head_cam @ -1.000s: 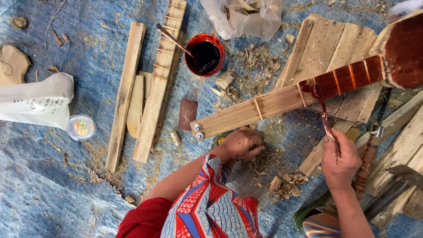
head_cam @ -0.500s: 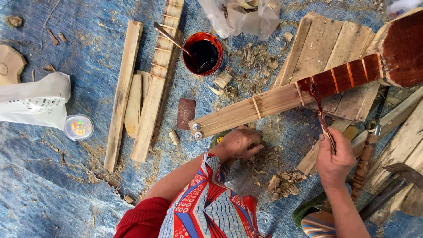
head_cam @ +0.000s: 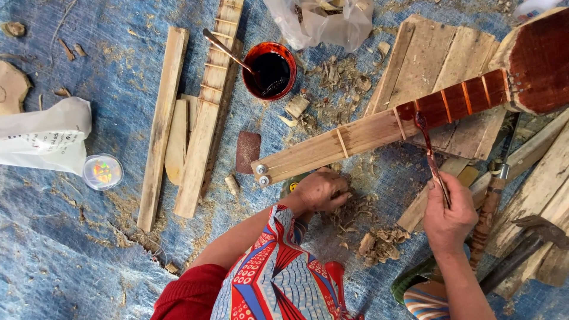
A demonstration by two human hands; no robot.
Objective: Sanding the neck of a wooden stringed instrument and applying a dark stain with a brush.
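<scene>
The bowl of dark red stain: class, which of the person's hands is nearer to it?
Left. The left hand rests on the wood shavings just below the bowl of dark red stain; the right hand, holding the brush, is farther off to the right.

Neck (head_cam: 355,139): bare matt wood, upper part wet glossy red-brown. Brush (head_cam: 430,157): stained dark red. Bowl (head_cam: 270,70): glossy dark liquid. Tarp (head_cam: 71,255): blue woven plastic, rough with shavings.

A white plastic bag (head_cam: 44,139) with dark print lies crumpled at the left edge on the blue tarp (head_cam: 77,261). A clear plastic bag (head_cam: 323,22) sits at the top, near the bowl of dark stain (head_cam: 269,70).
</scene>
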